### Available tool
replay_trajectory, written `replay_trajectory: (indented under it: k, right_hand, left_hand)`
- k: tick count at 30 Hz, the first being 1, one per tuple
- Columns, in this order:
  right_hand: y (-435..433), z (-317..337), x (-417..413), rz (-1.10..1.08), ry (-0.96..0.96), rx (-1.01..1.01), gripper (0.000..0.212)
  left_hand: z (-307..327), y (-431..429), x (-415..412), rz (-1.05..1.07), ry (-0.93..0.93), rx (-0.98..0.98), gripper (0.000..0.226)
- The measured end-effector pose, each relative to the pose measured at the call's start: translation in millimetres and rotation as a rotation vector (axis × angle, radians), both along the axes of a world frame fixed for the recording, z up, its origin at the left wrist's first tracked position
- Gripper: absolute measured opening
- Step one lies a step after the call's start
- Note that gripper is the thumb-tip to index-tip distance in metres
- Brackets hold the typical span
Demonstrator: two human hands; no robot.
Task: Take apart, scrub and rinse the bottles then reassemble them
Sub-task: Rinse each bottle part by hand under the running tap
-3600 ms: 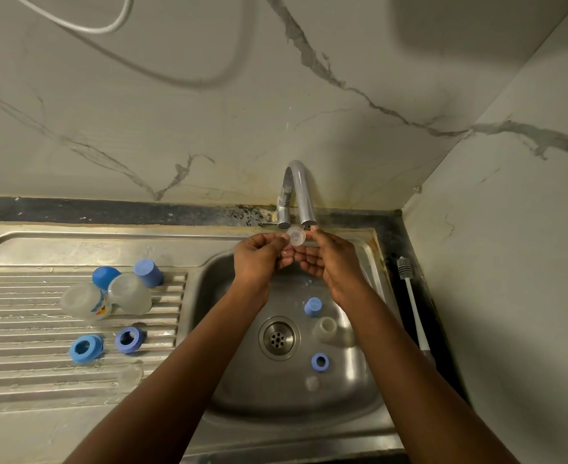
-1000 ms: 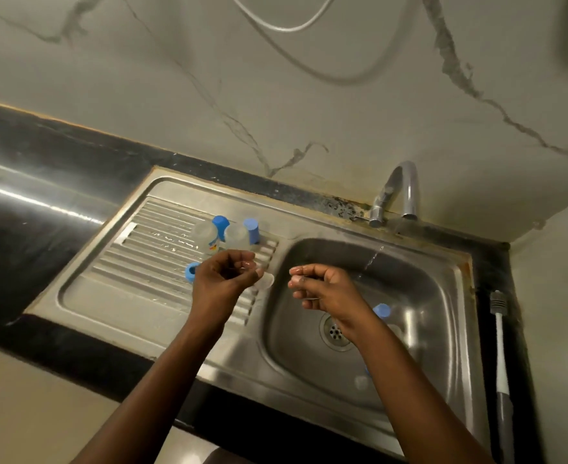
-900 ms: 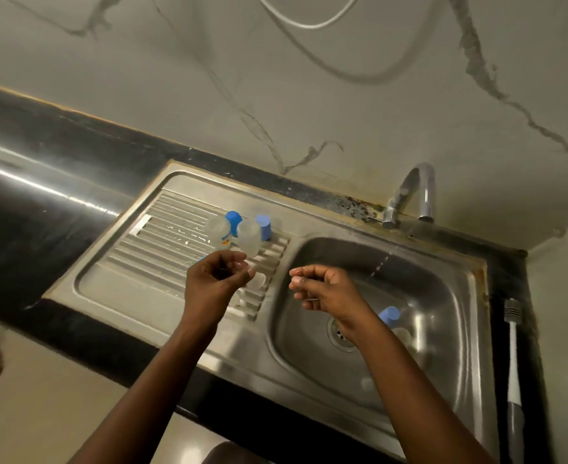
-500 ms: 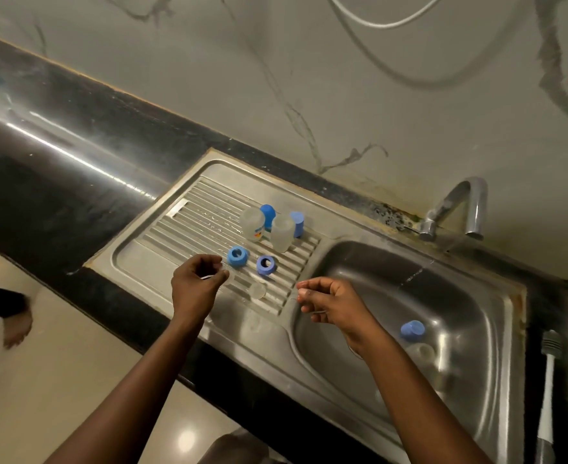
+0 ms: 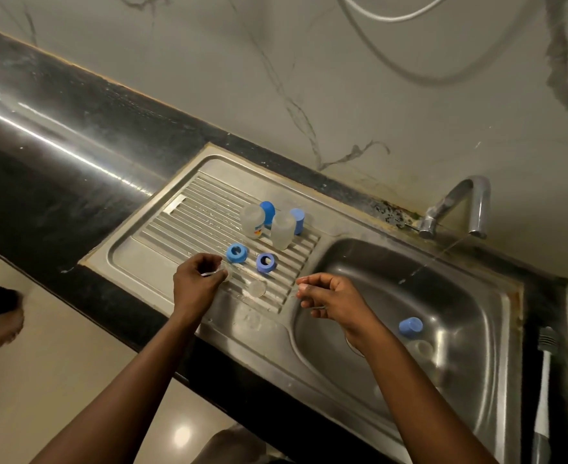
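Two clear bottles (image 5: 252, 220) (image 5: 282, 230) lie on the ribbed drainboard (image 5: 189, 226), each with a blue cap (image 5: 267, 211) (image 5: 298, 220) behind it. In front of them sit two blue rings (image 5: 236, 253) (image 5: 266, 262) and a loose clear teat (image 5: 257, 289). My left hand (image 5: 197, 284) is low over the drainboard beside the left ring and pinches another small clear teat (image 5: 224, 272). My right hand (image 5: 329, 296) hovers over the basin's left rim with its fingers loosely curled and holds nothing. Another blue cap (image 5: 410, 327) and a clear part (image 5: 421, 348) lie in the basin (image 5: 477, 313).
The tap (image 5: 456, 205) at the back runs a thin stream into the basin. A bottle brush (image 5: 544, 396) lies on the black counter right of the sink. A marble wall stands behind. Someone's bare foot (image 5: 6, 324) is on the floor at far left.
My left hand carried the clear teat from under the tap over to the drainboard and lowered it beside the blue ring. My right hand let go and stayed over the basin. The view swung left.
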State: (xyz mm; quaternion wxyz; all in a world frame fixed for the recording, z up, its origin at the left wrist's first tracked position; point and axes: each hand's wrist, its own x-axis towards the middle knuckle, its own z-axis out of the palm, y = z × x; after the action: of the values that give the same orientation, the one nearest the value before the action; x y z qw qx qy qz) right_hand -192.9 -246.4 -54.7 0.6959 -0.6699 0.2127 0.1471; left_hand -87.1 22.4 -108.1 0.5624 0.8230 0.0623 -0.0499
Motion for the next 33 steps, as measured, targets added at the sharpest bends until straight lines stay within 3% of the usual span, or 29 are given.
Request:
replay_trajectory:
  k: [4,7,13,25,29,33]
  right_hand:
    - [-4.2,2.3,-2.1,-0.043,-0.015,0.008,0.016]
    - [-9.6,5.1,-3.7,-0.078,-0.024,0.013,0.014]
    - [-28.9,9.7,-10.8,-0.161,-0.040,0.017,0.015]
    - [-102.1,-17.4,-52.2,-0.410,-0.011,-0.055,0.012]
    - [-136.6,-55.2,-67.5,-0.551,0.055,-0.287,0.010]
    - [-173.8,-81.3,-76.7,-0.508,0.144,-0.596,0.020]
  left_hand:
    - [8.7,-8.5,-0.3,-0.027,-0.079,0.072,0.036]
    - [25.5,-31.2,-5.1,-0.089,-0.122,0.041,0.028]
    - [45.9,-95.5,-26.5,-0.286,-0.131,-0.114,0.013]
    - [31.0,-198.0,-68.4,-0.542,-0.069,-0.102,0.012]
    - [12.4,-224.9,-81.1,-0.546,0.032,-0.081,0.011]
    - [-5.9,-246.0,-90.3,-0.571,0.129,-0.040,0.012]
